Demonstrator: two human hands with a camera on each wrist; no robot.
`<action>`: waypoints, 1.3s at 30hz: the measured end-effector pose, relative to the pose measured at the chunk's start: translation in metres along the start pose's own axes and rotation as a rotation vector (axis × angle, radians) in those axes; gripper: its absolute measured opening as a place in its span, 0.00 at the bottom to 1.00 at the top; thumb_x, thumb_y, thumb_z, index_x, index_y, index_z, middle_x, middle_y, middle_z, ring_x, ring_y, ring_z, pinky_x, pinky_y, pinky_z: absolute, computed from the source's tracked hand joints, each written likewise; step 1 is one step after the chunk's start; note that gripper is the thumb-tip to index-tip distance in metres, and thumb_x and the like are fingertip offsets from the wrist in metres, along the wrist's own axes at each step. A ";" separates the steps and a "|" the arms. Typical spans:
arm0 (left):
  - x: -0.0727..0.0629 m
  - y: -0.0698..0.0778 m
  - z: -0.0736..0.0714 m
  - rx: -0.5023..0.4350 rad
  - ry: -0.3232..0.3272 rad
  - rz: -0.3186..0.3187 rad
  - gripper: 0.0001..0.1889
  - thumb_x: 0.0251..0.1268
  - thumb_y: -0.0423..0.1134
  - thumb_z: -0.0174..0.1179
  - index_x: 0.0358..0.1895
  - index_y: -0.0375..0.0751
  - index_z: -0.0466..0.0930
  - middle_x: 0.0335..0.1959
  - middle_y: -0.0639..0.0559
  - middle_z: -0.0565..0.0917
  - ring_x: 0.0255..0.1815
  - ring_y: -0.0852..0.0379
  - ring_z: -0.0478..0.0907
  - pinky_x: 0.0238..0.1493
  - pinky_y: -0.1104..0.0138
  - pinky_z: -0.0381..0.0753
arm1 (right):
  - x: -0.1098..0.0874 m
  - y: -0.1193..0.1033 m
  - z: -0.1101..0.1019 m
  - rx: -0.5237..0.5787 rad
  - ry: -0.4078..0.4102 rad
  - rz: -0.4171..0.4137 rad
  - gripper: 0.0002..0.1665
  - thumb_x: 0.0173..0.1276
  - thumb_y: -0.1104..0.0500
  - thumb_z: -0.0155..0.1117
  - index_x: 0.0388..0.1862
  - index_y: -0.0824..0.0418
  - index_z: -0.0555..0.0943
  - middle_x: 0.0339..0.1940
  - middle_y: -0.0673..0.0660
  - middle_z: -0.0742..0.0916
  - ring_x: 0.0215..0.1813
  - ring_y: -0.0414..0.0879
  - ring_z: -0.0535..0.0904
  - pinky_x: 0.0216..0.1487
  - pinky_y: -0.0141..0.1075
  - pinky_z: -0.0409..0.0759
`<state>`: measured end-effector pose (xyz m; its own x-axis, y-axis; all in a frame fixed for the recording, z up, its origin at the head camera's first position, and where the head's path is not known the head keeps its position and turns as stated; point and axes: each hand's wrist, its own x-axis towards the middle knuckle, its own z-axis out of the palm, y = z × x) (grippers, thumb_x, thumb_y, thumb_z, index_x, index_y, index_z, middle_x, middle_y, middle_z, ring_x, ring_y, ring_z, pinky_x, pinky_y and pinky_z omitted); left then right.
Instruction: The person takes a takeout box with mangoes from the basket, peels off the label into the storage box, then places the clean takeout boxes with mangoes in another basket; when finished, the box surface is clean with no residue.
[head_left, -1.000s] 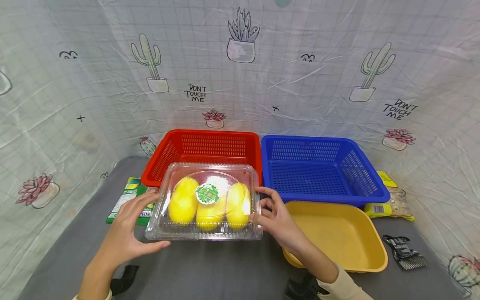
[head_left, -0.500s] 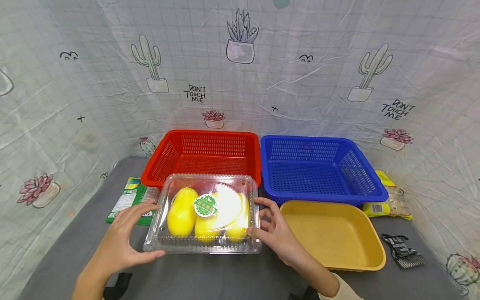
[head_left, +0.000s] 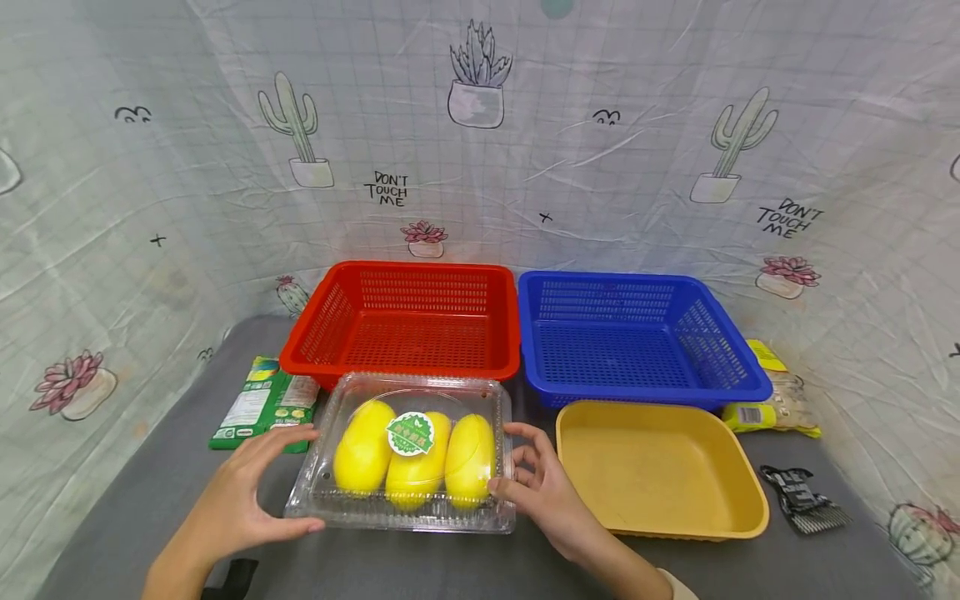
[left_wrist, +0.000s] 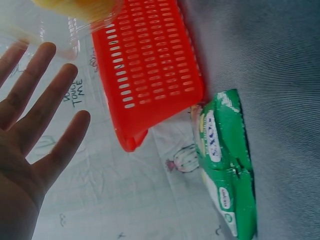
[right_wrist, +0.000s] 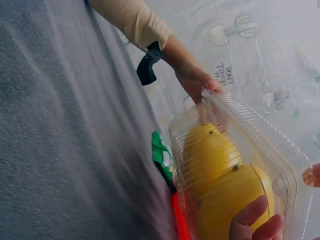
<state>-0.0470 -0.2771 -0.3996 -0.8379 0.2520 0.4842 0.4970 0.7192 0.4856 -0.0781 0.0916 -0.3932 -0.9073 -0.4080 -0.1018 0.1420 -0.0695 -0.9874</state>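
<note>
Behind everything, a pale cloth [head_left: 487,192] printed with cacti; beneath, a grey counter [head_left: 420,567]. Side by side against the cloth, a red basket [head_left: 322,325] and a blue basket [head_left: 652,393]; in front of the blue one, a yellow tray [head_left: 660,475]. Just in front of the red basket and left of the tray, a clear plastic box [head_left: 420,521], lid down, long axis running left to right between the hands and, judging by the wrist views, raised above the counter. At its right end, beside the tray, the right hand [head_left: 551,500], fingers bent against the end and thumb over the lid side, pinching the plastic. At its left end, the left hand [head_left: 232,504], spread wide, fingers straight and thumb outstretched at the edge; how firmly, impossible to tell. Neither hand nearer, one per short end. Just beside the red basket, a green packet [head_left: 262,404]; right of the blue one, a yellow packet [head_left: 776,400]; right of the tray, a black packet [head_left: 802,496]. Inside the box, three plump yellow fruit [head_left: 470,467], roughly front to back. On the lid, a round green-and-white sticker [head_left: 411,434].
</note>
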 end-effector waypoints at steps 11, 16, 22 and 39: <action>-0.006 -0.008 0.010 0.084 -0.063 -0.041 0.46 0.26 0.56 0.83 0.60 0.57 0.75 0.56 0.61 0.78 0.55 0.64 0.71 0.50 0.47 0.71 | 0.002 0.014 -0.002 0.039 0.010 0.059 0.42 0.61 0.67 0.65 0.70 0.61 0.55 0.38 0.55 0.70 0.27 0.38 0.67 0.24 0.26 0.65; -0.006 -0.012 0.015 0.112 -0.083 -0.054 0.45 0.28 0.58 0.82 0.60 0.58 0.75 0.55 0.63 0.78 0.51 0.59 0.74 0.46 0.46 0.75 | 0.005 0.018 -0.003 0.058 0.019 0.074 0.41 0.61 0.67 0.64 0.70 0.62 0.55 0.37 0.54 0.72 0.26 0.38 0.67 0.23 0.25 0.63; -0.006 -0.015 0.019 0.109 -0.132 -0.106 0.43 0.32 0.61 0.79 0.59 0.58 0.74 0.54 0.61 0.78 0.49 0.49 0.77 0.45 0.43 0.77 | 0.009 0.025 -0.002 0.078 0.048 0.098 0.40 0.62 0.67 0.64 0.70 0.62 0.57 0.36 0.53 0.72 0.25 0.38 0.66 0.23 0.25 0.63; 0.007 -0.025 0.028 0.143 -0.224 -0.163 0.43 0.38 0.66 0.74 0.60 0.50 0.73 0.55 0.56 0.79 0.49 0.49 0.78 0.47 0.45 0.80 | 0.025 0.034 -0.005 0.056 0.095 0.111 0.40 0.66 0.63 0.64 0.74 0.59 0.58 0.38 0.54 0.71 0.28 0.40 0.63 0.26 0.27 0.63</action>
<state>-0.0713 -0.2747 -0.4287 -0.9407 0.2509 0.2282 0.3284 0.8417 0.4287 -0.0977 0.0839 -0.4304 -0.9179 -0.3278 -0.2238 0.2633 -0.0808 -0.9613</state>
